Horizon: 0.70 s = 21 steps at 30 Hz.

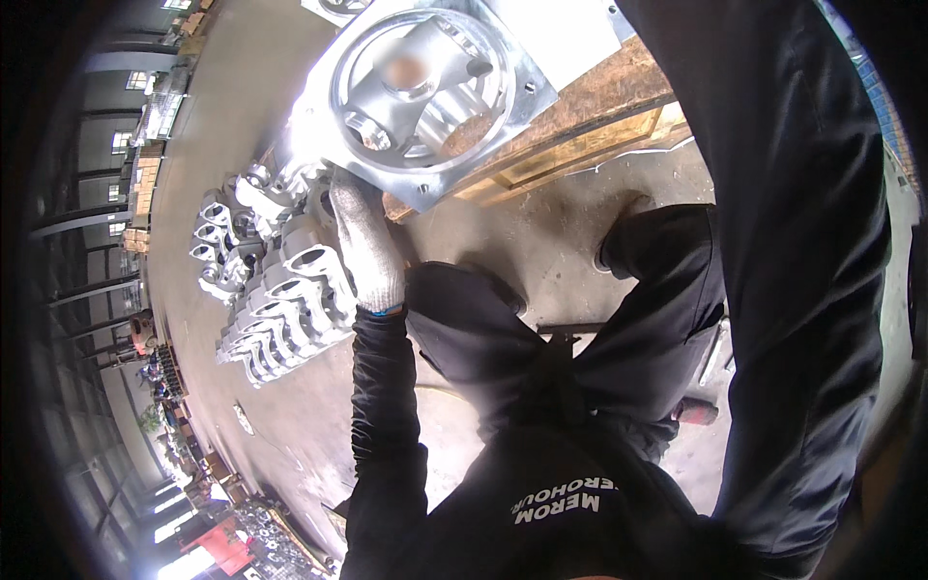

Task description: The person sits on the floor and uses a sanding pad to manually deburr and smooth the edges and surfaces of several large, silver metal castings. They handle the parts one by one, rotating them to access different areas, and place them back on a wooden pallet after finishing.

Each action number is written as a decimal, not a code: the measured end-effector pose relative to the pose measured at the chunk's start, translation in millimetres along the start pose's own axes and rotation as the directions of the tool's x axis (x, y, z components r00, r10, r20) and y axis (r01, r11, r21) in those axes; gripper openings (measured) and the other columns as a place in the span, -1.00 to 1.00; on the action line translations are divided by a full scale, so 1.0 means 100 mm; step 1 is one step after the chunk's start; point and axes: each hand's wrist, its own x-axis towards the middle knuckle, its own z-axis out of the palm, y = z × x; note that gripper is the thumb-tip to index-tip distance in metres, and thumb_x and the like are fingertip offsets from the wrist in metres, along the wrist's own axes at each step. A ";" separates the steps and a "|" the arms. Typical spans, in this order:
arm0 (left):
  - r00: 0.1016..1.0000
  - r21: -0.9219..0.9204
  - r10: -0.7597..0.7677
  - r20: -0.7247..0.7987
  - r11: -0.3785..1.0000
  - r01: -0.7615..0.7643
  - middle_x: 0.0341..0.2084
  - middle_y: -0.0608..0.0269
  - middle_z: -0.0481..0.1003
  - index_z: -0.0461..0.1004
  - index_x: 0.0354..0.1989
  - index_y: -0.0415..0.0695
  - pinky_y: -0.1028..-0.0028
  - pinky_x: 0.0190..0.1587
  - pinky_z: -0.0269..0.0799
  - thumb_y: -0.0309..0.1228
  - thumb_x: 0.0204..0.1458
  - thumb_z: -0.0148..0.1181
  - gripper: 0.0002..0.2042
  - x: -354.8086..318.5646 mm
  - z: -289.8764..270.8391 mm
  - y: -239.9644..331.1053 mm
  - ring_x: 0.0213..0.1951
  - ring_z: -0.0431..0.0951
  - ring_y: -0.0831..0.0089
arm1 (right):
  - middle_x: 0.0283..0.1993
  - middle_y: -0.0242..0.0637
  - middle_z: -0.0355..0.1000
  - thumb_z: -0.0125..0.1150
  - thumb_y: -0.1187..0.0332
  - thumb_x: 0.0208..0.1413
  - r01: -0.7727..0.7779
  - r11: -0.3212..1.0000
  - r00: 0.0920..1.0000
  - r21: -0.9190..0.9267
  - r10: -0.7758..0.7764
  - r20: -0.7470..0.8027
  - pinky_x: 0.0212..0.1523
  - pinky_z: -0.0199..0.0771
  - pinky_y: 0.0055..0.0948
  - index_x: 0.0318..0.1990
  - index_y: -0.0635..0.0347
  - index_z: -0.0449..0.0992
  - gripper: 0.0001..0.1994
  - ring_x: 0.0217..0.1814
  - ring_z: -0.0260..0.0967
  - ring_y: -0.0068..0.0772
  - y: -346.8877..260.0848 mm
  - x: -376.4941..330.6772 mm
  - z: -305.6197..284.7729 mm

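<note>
A square, shiny metal casting (416,191) with a round, ribbed opening lies at the top of the head view, on a wooden pallet or crate. My left hand (369,246), in a light knitted glove, is at the casting's lower left edge. Its fingers run in against or beneath that edge and are largely hidden, so I cannot tell whether they grip it. My right arm, in a black sleeve, stretches up past the frame's top edge, and its hand is out of sight.
Rows of silvery cast metal parts (295,300) stand on the floor to the left of my hand. The wooden crate (580,145) has a rough edge near my legs. Another flat metal piece (570,39) lies beside the casting. Shelves and boxes line the far left.
</note>
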 end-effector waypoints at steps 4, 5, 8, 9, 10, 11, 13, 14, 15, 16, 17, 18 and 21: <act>0.986 -0.002 -0.122 -0.113 0.992 0.123 0.36 0.12 0.31 0.21 0.42 -0.27 0.25 0.43 0.13 -0.02 0.42 0.01 -0.39 0.04 0.27 0.10 0.37 0.27 0.34 | -0.19 -0.12 0.57 0.04 0.37 0.31 -0.026 0.998 0.999 0.058 0.027 -0.017 -0.20 0.58 -0.28 -0.09 0.29 0.56 -0.79 -0.18 0.57 -0.29 0.02 0.09 0.01; 0.981 0.001 -0.126 -0.146 0.992 0.128 0.35 0.11 0.32 0.22 0.41 -0.27 0.26 0.42 0.13 -0.03 0.41 0.03 -0.40 0.05 0.30 0.10 0.36 0.28 0.34 | -0.19 -0.12 0.57 0.04 0.37 0.31 -0.020 0.997 1.000 0.071 0.022 -0.022 -0.21 0.58 -0.28 -0.09 0.29 0.56 -0.79 -0.18 0.57 -0.30 0.01 0.13 0.06; 0.979 -0.044 -0.097 -0.177 0.995 0.090 0.33 0.09 0.34 0.24 0.40 -0.27 0.26 0.41 0.15 -0.04 0.39 0.08 -0.39 0.09 0.36 0.09 0.35 0.30 0.31 | -0.19 -0.13 0.57 0.04 0.36 0.33 -0.033 0.993 0.999 0.116 0.035 -0.018 -0.21 0.58 -0.29 -0.09 0.29 0.56 -0.78 -0.18 0.57 -0.31 -0.04 0.26 0.23; 0.982 -0.073 -0.089 -0.167 0.994 0.078 0.33 0.09 0.34 0.24 0.40 -0.27 0.25 0.41 0.15 -0.03 0.38 0.09 -0.38 0.10 0.37 0.10 0.34 0.30 0.30 | -0.19 -0.13 0.57 0.04 0.36 0.33 -0.033 0.990 0.999 0.136 0.036 -0.021 -0.21 0.58 -0.29 -0.09 0.29 0.56 -0.78 -0.18 0.57 -0.32 -0.06 0.33 0.32; 0.986 -0.112 -0.098 -0.137 0.990 0.083 0.33 0.08 0.34 0.24 0.40 -0.28 0.25 0.41 0.15 -0.02 0.38 0.10 -0.37 0.13 0.36 0.13 0.34 0.31 0.29 | -0.19 -0.14 0.57 0.04 0.36 0.33 -0.043 0.987 0.999 0.157 0.046 -0.013 -0.21 0.58 -0.29 -0.09 0.29 0.56 -0.78 -0.18 0.57 -0.32 -0.09 0.35 0.38; 0.990 -0.159 -0.095 -0.105 0.984 0.077 0.33 0.08 0.34 0.24 0.40 -0.28 0.25 0.41 0.15 -0.02 0.37 0.10 -0.36 0.15 0.39 0.22 0.34 0.31 0.28 | -0.19 -0.14 0.57 0.04 0.36 0.34 -0.037 0.984 0.999 0.172 0.041 -0.021 -0.22 0.58 -0.30 -0.09 0.30 0.56 -0.78 -0.18 0.57 -0.33 -0.16 0.43 0.40; 0.990 -0.208 -0.085 -0.108 0.976 0.062 0.32 0.03 0.34 0.24 0.40 -0.28 0.21 0.39 0.21 0.03 0.38 0.04 -0.35 0.20 0.50 0.38 0.33 0.33 0.23 | -0.20 -0.14 0.57 0.04 0.35 0.35 -0.034 0.976 0.999 0.214 0.042 -0.033 -0.22 0.58 -0.30 -0.09 0.30 0.56 -0.78 -0.19 0.57 -0.34 -0.31 0.55 0.44; 0.989 -0.253 -0.098 -0.112 0.965 0.067 0.31 0.01 0.35 0.24 0.39 -0.27 0.20 0.36 0.24 0.04 0.39 0.02 -0.36 0.24 0.58 0.37 0.32 0.34 0.22 | -0.20 -0.15 0.57 0.04 0.35 0.35 -0.036 0.975 0.998 0.220 0.045 -0.036 -0.22 0.58 -0.30 -0.09 0.30 0.57 -0.78 -0.19 0.56 -0.34 -0.35 0.61 0.48; 0.986 -0.299 -0.117 -0.123 0.951 0.075 0.30 0.00 0.36 0.25 0.39 -0.27 0.19 0.34 0.28 0.05 0.39 0.00 -0.36 0.24 0.63 0.39 0.31 0.36 0.22 | -0.20 -0.15 0.57 0.04 0.35 0.35 -0.041 0.972 0.998 0.231 0.049 -0.029 -0.22 0.58 -0.31 -0.09 0.30 0.57 -0.77 -0.19 0.56 -0.35 -0.39 0.65 0.54; 0.995 -0.141 -0.053 -0.082 0.989 0.041 0.25 -0.03 0.40 0.29 0.35 -0.25 0.16 0.24 0.40 0.11 0.41 -0.09 -0.35 0.24 0.67 0.48 0.25 0.42 0.19 | -0.20 -0.15 0.57 0.04 0.35 0.36 -0.048 0.969 0.998 0.243 0.056 -0.028 -0.23 0.58 -0.31 -0.09 0.30 0.57 -0.77 -0.19 0.56 -0.35 -0.44 0.69 0.60; 0.996 -0.168 -0.068 -0.050 0.984 0.059 0.15 -0.01 0.46 0.32 0.31 -0.24 0.15 0.16 0.47 0.17 0.39 -0.11 -0.33 0.26 0.63 0.43 0.14 0.49 0.19 | -0.20 -0.16 0.57 0.03 0.34 0.36 -0.061 0.965 0.997 0.256 0.068 -0.019 -0.23 0.58 -0.31 -0.09 0.30 0.57 -0.77 -0.19 0.56 -0.36 -0.50 0.73 0.68; 0.996 -0.197 -0.088 -0.028 0.977 0.081 0.12 0.00 0.47 0.32 0.31 -0.24 0.16 0.15 0.47 0.20 0.37 -0.11 -0.31 0.30 0.56 0.32 0.09 0.50 0.21 | -0.20 -0.16 0.57 0.03 0.34 0.37 -0.063 0.961 0.997 0.268 0.069 -0.014 -0.23 0.58 -0.31 -0.09 0.30 0.57 -0.77 -0.19 0.56 -0.37 -0.58 0.78 0.75; 0.997 -0.241 -0.049 -0.052 0.970 0.035 0.02 0.09 0.51 0.33 0.30 -0.23 0.25 0.10 0.46 0.22 0.34 -0.03 -0.29 0.29 0.59 0.24 0.01 0.52 0.30 | -0.20 -0.17 0.57 0.03 0.33 0.38 -0.088 0.955 0.996 0.282 0.092 -0.001 -0.24 0.58 -0.32 -0.09 0.31 0.57 -0.76 -0.19 0.56 -0.38 -0.76 0.87 0.94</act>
